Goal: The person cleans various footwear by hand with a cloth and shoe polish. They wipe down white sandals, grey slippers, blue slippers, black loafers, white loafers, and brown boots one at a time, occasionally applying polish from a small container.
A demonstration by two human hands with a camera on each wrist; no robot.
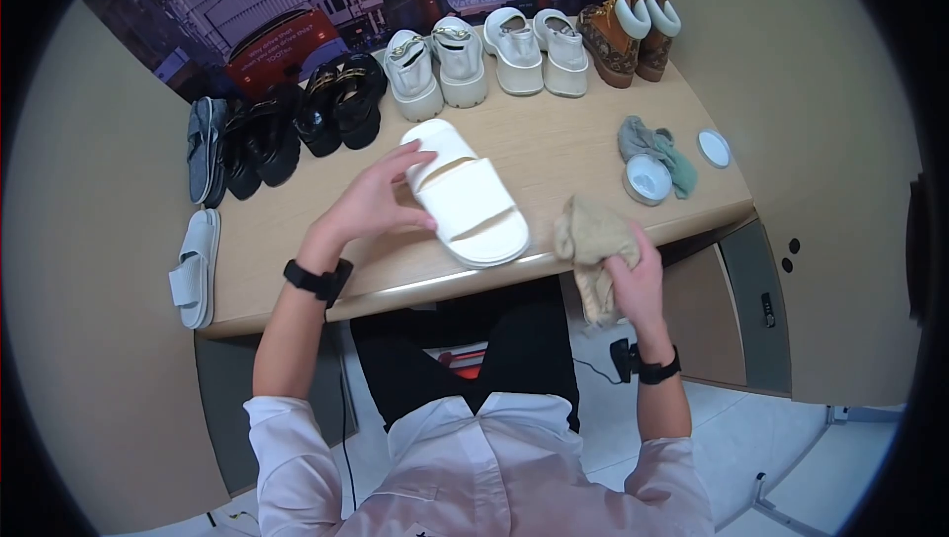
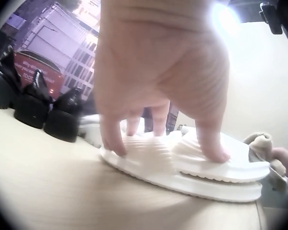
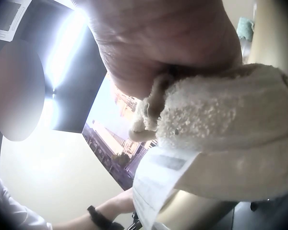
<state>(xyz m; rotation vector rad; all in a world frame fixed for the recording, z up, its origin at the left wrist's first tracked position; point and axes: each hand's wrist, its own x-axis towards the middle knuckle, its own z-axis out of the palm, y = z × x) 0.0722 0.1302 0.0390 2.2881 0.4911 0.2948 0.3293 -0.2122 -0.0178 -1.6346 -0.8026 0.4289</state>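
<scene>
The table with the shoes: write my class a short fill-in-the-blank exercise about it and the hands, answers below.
The left hand touches slippers coloured ____.
The right hand grips a beige cloth, and its wristband is ____.
In the head view, the brown boots stand at the back row's ____ end.

Missing words: white; black; right.

This looks like an office: desk (image 1: 259, 241), cabinets (image 1: 759, 308).

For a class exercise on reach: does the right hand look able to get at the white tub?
Probably: the white tub sits near the right hand, though the tan cloth it grips may need setting down first.
</scene>
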